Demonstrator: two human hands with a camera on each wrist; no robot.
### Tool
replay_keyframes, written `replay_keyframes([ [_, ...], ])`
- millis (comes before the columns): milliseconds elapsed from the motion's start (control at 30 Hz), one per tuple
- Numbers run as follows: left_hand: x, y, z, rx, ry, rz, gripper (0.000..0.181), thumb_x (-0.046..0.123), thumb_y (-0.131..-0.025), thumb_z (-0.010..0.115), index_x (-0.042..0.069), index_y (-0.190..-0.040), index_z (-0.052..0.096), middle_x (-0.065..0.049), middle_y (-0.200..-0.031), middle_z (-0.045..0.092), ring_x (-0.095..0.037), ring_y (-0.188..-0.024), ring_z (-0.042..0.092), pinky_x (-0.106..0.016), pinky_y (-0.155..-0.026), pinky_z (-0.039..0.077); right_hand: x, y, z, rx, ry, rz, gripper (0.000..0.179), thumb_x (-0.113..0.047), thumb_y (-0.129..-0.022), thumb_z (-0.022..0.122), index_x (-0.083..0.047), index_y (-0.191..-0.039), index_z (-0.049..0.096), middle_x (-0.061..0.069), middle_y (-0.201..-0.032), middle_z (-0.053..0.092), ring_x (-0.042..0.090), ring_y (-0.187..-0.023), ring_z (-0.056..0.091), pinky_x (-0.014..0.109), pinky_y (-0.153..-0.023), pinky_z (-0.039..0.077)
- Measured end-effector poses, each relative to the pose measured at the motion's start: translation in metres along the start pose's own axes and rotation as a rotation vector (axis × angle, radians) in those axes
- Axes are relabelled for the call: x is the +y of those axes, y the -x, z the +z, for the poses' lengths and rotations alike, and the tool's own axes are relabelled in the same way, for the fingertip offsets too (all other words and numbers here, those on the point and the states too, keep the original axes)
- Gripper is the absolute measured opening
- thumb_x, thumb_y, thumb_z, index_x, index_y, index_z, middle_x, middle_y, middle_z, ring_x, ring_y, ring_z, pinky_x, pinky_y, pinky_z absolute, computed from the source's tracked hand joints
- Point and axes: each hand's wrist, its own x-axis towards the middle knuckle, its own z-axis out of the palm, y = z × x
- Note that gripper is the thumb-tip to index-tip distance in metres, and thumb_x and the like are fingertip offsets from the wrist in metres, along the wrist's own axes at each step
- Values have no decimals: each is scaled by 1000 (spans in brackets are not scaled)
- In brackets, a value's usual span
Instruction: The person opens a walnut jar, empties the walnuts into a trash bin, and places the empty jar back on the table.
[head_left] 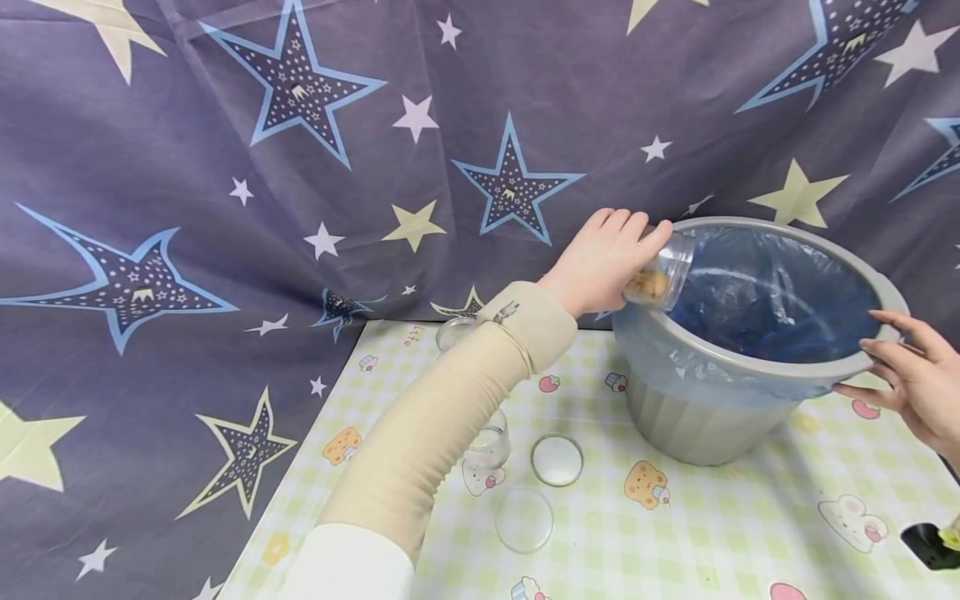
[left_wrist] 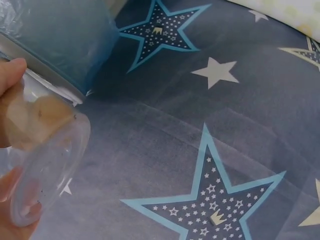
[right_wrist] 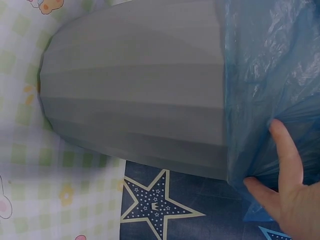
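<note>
A grey trash can (head_left: 701, 425) lined with a blue plastic bag (right_wrist: 265, 60) stands at the right of the table. At its left rim my left hand (head_left: 611, 258) grips a clear jar (head_left: 678, 271), tilted on its side. Tan-brown contents (head_left: 648, 285) show through the jar's wall; what they are I cannot tell. The left wrist view shows the jar's round end (left_wrist: 55, 170) close up, fingers around it. My right hand (head_left: 918, 375) holds the can's right rim, fingertips over the edge and thumb lower on the outside. Two of its digits touch the bag in the right wrist view.
On the checked tablecloth (head_left: 592, 542) are a clear jar (head_left: 491, 446), a metal-rimmed lid (head_left: 557, 460) and a clear disc (head_left: 523, 521). Another clear container (head_left: 453, 333) is partly behind the left sleeve. A black object (head_left: 930, 546) lies at the right edge. A starry curtain (head_left: 360, 208) hangs behind.
</note>
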Motion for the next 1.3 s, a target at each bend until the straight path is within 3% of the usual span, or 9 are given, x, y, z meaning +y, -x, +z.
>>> replay_keyframes([
  [300,1,-3,1,92,-32,28,62,18,-72,63,14,-131,44,-5,-113,54,-25,-103,53,-35,-97,40,-2,0,2,15,0,9,40,7,-97,33,-20,-123,45,-2,-87,58,5,-80,67,24,-52,57],
  [400,1,-4,-1,110,-42,23,65,23,-72,67,15,-132,43,-7,-118,53,-26,-107,51,-37,-100,37,-2,0,2,16,-9,9,40,7,-97,33,-20,-123,46,-1,-85,59,5,-79,67,24,-52,57],
  [533,2,-5,-4,112,-56,6,72,29,-71,72,15,-134,41,-8,-124,51,-26,-114,49,-39,-103,34,-2,0,2,13,-9,8,40,7,-97,33,-21,-122,47,-2,-84,61,5,-79,68,24,-52,57],
  [733,6,-4,-3,146,-94,29,62,18,-72,64,16,-131,45,-5,-117,54,-26,-107,51,-37,-98,39,-1,0,2,8,-7,6,39,6,-97,34,-21,-121,49,-2,-82,62,5,-77,68,23,-51,56],
  [967,5,-3,-3,104,-96,15,65,18,-71,64,17,-133,43,-5,-120,52,-25,-111,50,-38,-101,37,-1,2,3,7,-4,10,39,6,-98,33,-21,-122,47,-2,-83,60,5,-77,68,23,-52,57],
  [1300,6,-3,4,273,-159,58,44,2,-89,32,19,-125,50,-5,-113,57,-24,-106,53,-37,-100,39,-1,1,3,2,-29,1,43,8,-97,31,-20,-124,48,-1,-85,59,7,-77,68,24,-52,57],
])
